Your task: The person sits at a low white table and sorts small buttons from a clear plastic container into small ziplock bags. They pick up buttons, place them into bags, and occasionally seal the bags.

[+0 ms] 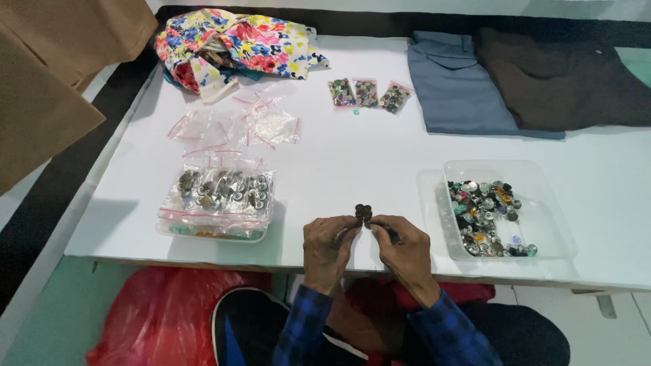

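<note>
Brown buttons (363,213) sit pinched between the fingertips of both hands, left hand (328,245) and right hand (403,248), above the white bench (352,163); a clear tray of mixed buttons (542,224) lies just right.

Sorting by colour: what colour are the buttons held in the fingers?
Dark brown buttons, pinched between both hands, in the head view.

Dark, faintly glossy round buttons (363,213) sit in the grip above a matt white tabletop (352,149), with a clear smooth plastic tray (542,196) of shiny mixed buttons (487,217) to its right and crinkled glossy plastic bags (220,193) to its left.
</note>
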